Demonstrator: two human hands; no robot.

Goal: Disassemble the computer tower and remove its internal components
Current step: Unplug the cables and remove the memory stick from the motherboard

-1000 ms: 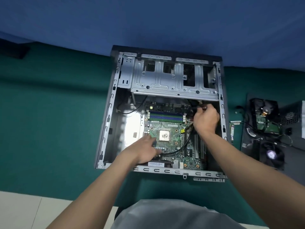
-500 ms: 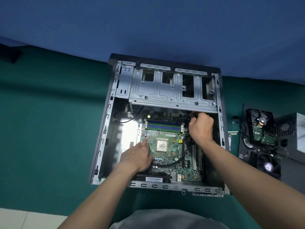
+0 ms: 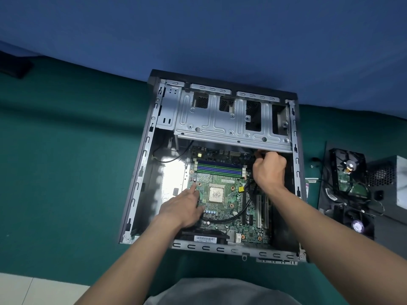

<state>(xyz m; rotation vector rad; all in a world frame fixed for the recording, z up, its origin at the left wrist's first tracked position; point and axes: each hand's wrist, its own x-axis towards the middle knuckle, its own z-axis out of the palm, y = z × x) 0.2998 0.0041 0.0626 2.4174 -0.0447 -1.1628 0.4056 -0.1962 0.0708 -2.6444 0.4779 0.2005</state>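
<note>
While the left hand (image 3: 185, 208) lies flat, fingers straight, on the motherboard (image 3: 222, 179) beside the processor, the right hand (image 3: 269, 170) curls round what appears to be the plug of a black cable (image 3: 233, 218) at the board's far right corner, just under the drive cage (image 3: 220, 124). In the past second both hands have crept farther in, suggesting the plug is about to be pulled. The computer tower (image 3: 141, 183) lies open on the green worktop (image 3: 66, 172), a hard drive (image 3: 350, 175) already out to its right.
</note>
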